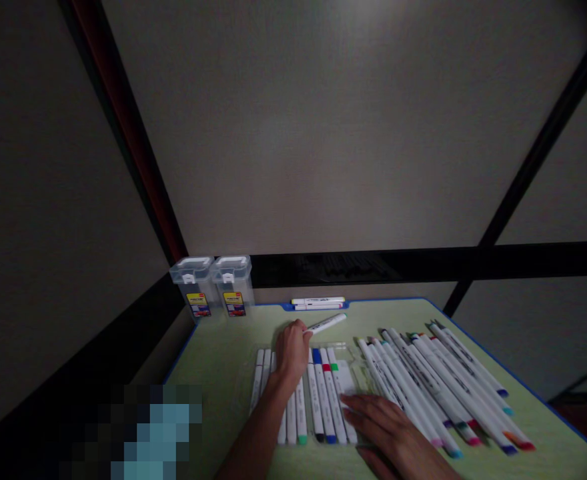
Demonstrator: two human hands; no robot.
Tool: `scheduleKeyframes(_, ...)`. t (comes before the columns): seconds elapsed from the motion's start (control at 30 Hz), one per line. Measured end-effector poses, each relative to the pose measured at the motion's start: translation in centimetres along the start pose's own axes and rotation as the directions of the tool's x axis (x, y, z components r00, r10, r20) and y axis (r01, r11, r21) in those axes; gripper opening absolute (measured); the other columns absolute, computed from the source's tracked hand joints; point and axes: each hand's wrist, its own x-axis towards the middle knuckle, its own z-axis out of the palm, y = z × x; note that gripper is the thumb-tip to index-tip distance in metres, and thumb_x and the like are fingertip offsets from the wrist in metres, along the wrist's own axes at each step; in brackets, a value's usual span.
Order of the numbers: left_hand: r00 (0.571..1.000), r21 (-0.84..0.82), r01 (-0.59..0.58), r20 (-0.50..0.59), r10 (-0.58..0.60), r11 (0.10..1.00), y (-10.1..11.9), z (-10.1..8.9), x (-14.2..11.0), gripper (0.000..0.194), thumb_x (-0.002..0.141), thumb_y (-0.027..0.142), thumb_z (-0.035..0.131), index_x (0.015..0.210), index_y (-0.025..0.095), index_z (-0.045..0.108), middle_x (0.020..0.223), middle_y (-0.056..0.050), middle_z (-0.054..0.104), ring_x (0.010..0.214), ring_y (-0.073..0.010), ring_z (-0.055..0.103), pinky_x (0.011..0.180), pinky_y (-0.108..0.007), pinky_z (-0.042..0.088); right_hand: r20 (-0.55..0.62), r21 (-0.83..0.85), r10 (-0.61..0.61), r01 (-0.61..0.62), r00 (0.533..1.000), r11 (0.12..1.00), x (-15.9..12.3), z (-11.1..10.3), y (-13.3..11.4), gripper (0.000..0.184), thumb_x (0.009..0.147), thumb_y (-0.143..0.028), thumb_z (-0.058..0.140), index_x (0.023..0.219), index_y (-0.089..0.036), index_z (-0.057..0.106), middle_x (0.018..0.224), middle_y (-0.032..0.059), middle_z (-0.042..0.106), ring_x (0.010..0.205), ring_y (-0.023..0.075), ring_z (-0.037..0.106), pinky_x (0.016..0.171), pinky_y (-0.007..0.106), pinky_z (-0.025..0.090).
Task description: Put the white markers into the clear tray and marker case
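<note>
My left hand (292, 350) is closed on one end of a white marker (328, 324), which slants up to the right above the back of a clear plastic tray (347, 379). Inside the tray lie several white markers in a row, among them ones with a blue band (316, 356), a red band (327, 367) and a green band (335, 367). My left forearm hides part of that row. At the tray's right front edge rests my right hand (391, 427), fingers stretched out and holding nothing, with fingertips close to the rightmost marker.
Many loose white markers (438, 380) with coloured ends lie in a slanted pile on the right of the green table (213, 373). Two clear lidded boxes (232, 287) stand back left. A few markers (318, 301) sit at the table's back edge, near the wall (313, 147).
</note>
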Motion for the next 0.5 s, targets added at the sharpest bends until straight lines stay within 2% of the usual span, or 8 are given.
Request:
scheduleKeyframes(0.13,1.0,-0.116,-0.006,-0.026,0.003,0.993,-0.2,0.0,0.2,0.008,0.079,0.017,0.052,0.081,0.018,0.059,0.081,-0.002,0.065,0.076,-0.014,0.06,0.067,-0.022,0.04,-0.015,0.028,0.005,-0.005,1.0,1.0,0.0,0.0,0.0,0.038,0.079,-0.016,0.051,0.117,-0.02,0.056,0.12,0.0063,0.057,0.109,0.0209,0.053,0.094,0.035,0.042)
scheduleKeyframes(0.27,0.997,-0.246,-0.022,-0.081,0.002,0.969,-0.3,0.0,0.5,0.008,0.076,0.015,0.052,0.074,0.017,0.059,0.078,-0.002,0.065,0.076,-0.0135,0.059,0.07,-0.022,0.041,-0.006,0.037,0.011,-0.011,1.0,0.999,0.0,0.1,0.1,0.037,0.08,-0.016,0.05,0.116,-0.022,0.056,0.12,0.0057,0.057,0.11,0.0209,0.052,0.095,0.035,0.041)
scheduleKeyframes(0.5,0.986,-0.494,0.003,-0.144,-0.086,0.87,-1.0,0.2,1.5,0.012,0.071,0.014,0.051,0.063,0.015,0.058,0.066,-0.001,0.062,0.068,-0.0138,0.059,0.066,-0.023,0.045,0.012,0.013,-0.002,0.002,1.0,1.0,0.0,0.1,0.2,0.038,0.079,-0.016,0.051,0.116,-0.019,0.057,0.12,0.0066,0.057,0.11,0.0218,0.052,0.095,0.036,0.041)
